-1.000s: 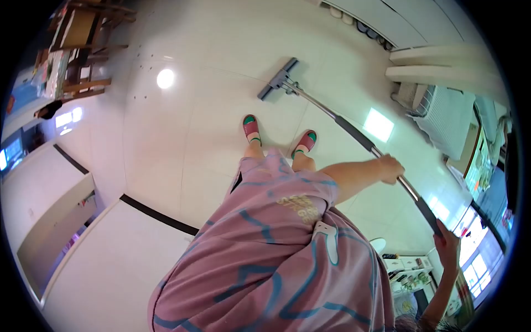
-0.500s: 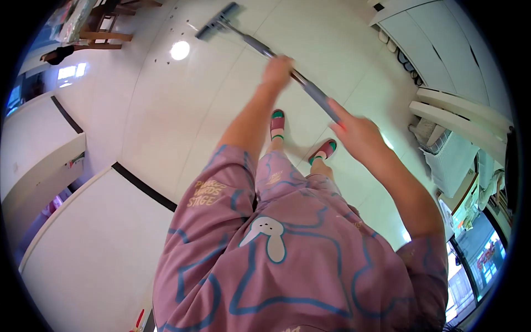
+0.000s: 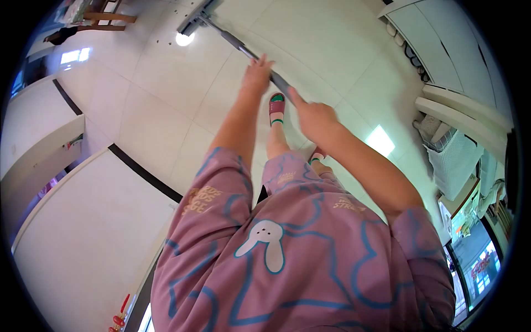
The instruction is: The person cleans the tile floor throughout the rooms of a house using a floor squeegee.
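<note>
A long-handled mop [image 3: 232, 41] slants across the upper middle of the view, its wide grey head [image 3: 193, 17] on the pale tiled floor at the top. My left hand [image 3: 256, 77] is closed around the lower part of the pole. Higher up, my right hand [image 3: 316, 117] grips the grey handle end, with a finger or thumb lying along it. Small dark bits [image 3: 170, 42] are scattered on the floor beside the mop head.
My slippered left foot [image 3: 276, 105] is forward. White cabinets [image 3: 442, 44] with shoes beneath stand at right, near a basket [image 3: 453, 160]. A white panel with a dark edge [image 3: 99, 221] lies left. Wooden furniture legs [image 3: 105, 22] stand upper left.
The mop has moved up and left, its head now nearer the dark bits and partly over the bright reflection. Both hands have shifted left with it. My right foot is now mostly hidden.
</note>
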`<action>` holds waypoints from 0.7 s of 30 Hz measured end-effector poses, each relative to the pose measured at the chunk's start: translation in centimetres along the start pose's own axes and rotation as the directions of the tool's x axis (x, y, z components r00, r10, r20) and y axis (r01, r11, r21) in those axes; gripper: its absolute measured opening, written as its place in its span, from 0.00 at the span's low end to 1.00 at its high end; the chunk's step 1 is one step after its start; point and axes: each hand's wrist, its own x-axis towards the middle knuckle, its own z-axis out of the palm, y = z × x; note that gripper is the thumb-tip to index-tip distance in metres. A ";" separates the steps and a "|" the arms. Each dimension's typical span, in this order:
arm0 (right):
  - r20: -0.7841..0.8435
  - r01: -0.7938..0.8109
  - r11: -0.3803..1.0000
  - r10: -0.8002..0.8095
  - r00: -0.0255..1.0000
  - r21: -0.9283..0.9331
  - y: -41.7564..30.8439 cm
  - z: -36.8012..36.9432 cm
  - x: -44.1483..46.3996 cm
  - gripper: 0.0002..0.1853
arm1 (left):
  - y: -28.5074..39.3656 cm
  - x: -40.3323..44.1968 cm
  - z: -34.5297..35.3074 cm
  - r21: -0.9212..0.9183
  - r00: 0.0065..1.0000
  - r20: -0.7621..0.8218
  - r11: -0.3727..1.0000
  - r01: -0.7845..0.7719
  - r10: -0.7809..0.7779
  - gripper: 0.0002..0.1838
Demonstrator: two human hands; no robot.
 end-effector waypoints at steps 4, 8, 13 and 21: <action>0.077 -0.067 0.994 0.074 0.994 -0.081 9.0 1.9 -13.3 0.38 | 11.2 -3.2 6.4 0.163 0.969 0.091 0.957 -0.241 0.228 0.29; 0.227 -0.185 0.972 0.214 0.950 -0.143 16.2 4.7 -27.4 0.39 | 23.1 -10.1 12.7 -0.188 0.818 0.201 0.841 -0.508 0.539 0.30; 0.293 -0.372 0.917 0.399 0.869 -0.145 22.1 3.8 -45.8 0.44 | 40.2 -17.7 16.7 -0.630 0.352 0.318 0.474 -0.615 0.880 0.35; 0.011 -0.564 0.809 0.573 0.819 -0.163 20.9 0.8 -63.2 0.32 | 56.1 -26.2 14.5 -0.900 -0.184 0.119 0.029 -0.434 0.976 0.27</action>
